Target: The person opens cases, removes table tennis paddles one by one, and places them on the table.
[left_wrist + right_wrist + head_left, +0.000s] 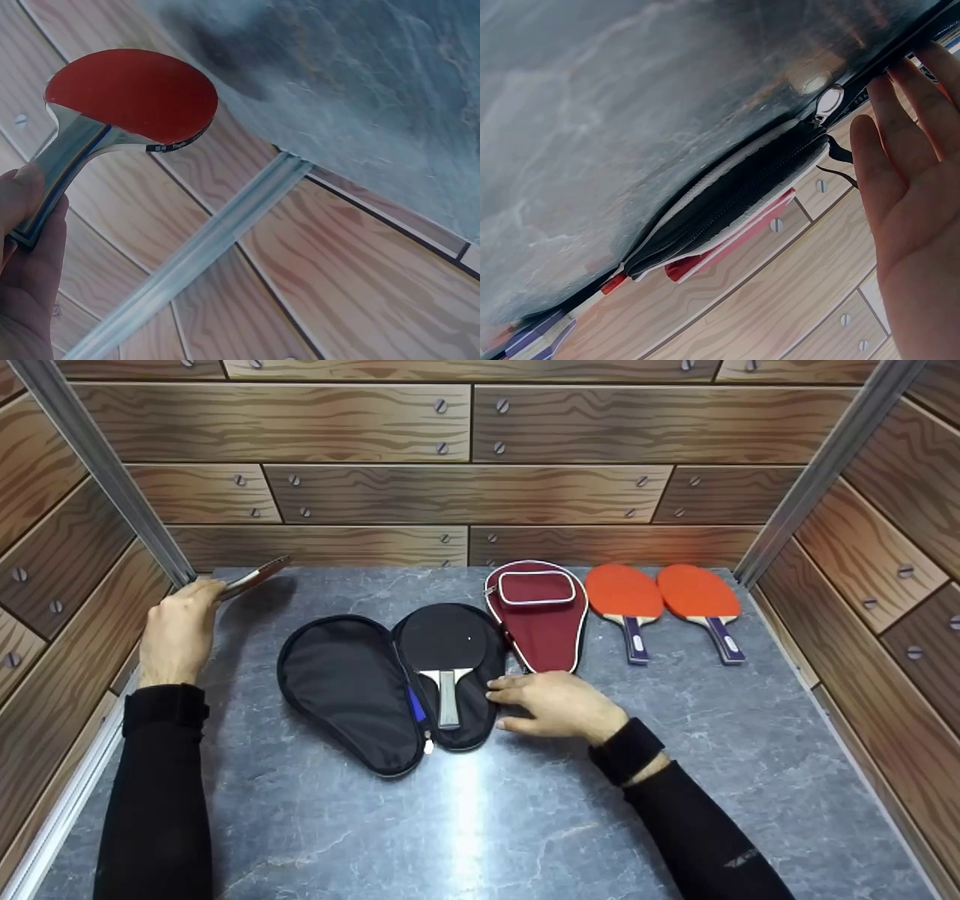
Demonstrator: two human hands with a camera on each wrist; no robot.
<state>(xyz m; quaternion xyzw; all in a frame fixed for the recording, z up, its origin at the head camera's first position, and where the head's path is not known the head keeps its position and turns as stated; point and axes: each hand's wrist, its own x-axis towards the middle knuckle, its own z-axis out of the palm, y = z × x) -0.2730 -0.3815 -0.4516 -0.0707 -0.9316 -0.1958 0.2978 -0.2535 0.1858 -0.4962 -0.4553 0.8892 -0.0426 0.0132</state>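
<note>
My left hand (178, 630) grips a table tennis paddle (135, 94) by its handle, raised over the far left corner; its red face shows in the left wrist view. An unzipped black paddle case (337, 682) lies spread open in the middle of the table. Its right half bears another paddle (442, 637), black side up, handle toward me. With fairly straight fingers, my right hand (559, 705) is at the right edge of that case and holds nothing. Just beyond this hand lies a dark red paddle case (546, 634) with white piping; its zipped edge gapes in the right wrist view.
Two paddles with orange-red faces, one (624, 591) beside the red case and another (699, 591) farther right, lie with handles toward me. Wood-patterned walls (480, 495) enclose the grey marbled table (337, 840) at the back and both sides. Metal posts (112, 472) stand in the corners.
</note>
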